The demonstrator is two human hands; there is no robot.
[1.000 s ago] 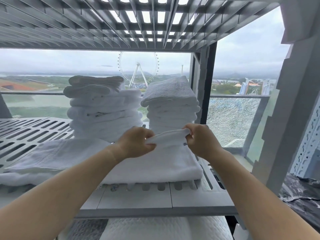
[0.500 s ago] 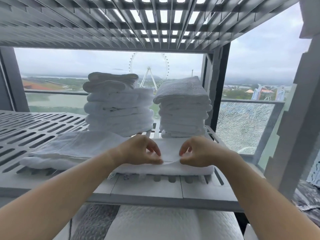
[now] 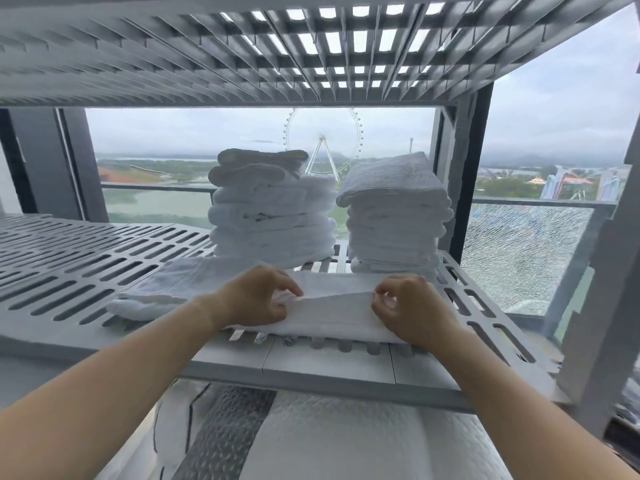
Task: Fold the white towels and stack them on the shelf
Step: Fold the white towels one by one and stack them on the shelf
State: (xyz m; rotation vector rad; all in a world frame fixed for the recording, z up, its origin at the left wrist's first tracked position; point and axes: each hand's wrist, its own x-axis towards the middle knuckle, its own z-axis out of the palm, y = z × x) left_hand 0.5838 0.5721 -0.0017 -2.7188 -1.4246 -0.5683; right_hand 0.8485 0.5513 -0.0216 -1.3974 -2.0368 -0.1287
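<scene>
White towel (image 3: pixel 336 315) lies flat on the slotted grey shelf (image 3: pixel 86 271), near its front edge. My left hand (image 3: pixel 256 301) and right hand (image 3: pixel 414 308) each pinch its top fold, fingers curled. Behind stand the left stack (image 3: pixel 270 220) and the right stack (image 3: pixel 394 216), soft terry. A loose towel (image 3: pixel 173 289) touches on the left. A cracked pane (image 3: pixel 519 251) is beyond.

The left hand (image 3: pixel 254 299) hid the left end of the towel (image 3: pixel 332 315); the quilted fabric (image 3: pixel 346 441) below ran off the bottom edge.
</scene>
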